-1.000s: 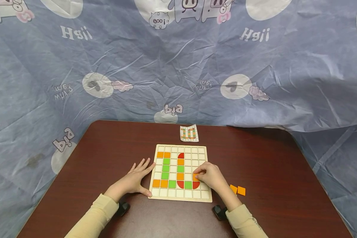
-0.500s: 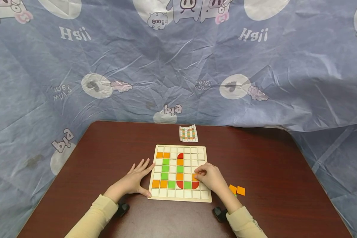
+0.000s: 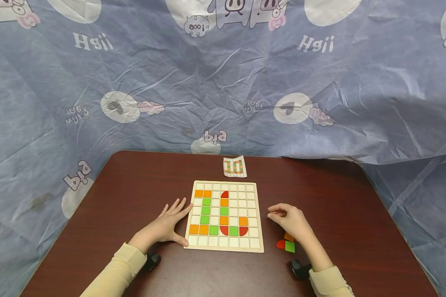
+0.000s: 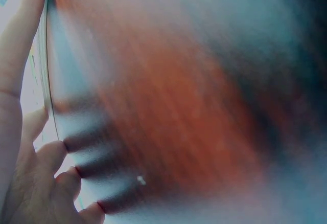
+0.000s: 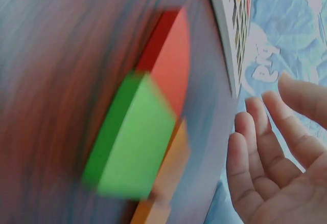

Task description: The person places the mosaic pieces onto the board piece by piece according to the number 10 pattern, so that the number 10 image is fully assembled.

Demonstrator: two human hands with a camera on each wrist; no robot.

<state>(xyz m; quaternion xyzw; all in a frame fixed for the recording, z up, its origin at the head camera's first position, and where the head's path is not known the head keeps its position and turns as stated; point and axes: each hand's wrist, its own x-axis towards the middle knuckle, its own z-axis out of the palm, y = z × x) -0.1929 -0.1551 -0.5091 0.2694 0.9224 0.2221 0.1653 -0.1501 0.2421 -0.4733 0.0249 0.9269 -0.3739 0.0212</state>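
Observation:
A pale grid board [image 3: 233,243] lies on the table, with orange, green and red pieces set in some of its cells. My left hand [image 3: 166,226] rests at its left edge, fingers spread, thumb at the lower left corner. Off the board's right side, my right hand [image 3: 290,220] hovers with loosely bent fingers and nothing between them. Below that hand lie a red quarter-round piece [image 5: 171,63], a green square tile [image 5: 138,142] and orange tiles [image 5: 173,157], partly hidden by the hand in the head view. An orange tile [image 3: 243,221] sits above a red quarter-round on the board.
A small paper card [image 3: 235,166] printed with a coloured grid lies behind the board. The dark wooden table [image 3: 163,173] reaches back to a blue patterned cloth [image 3: 193,74] that hangs behind it. A black wrist camera [image 3: 300,270] is on the right wrist.
My right hand has let go of the orange tile, which stays in its cell, and moved right, off the board to above the loose pieces. My left hand has stayed put.

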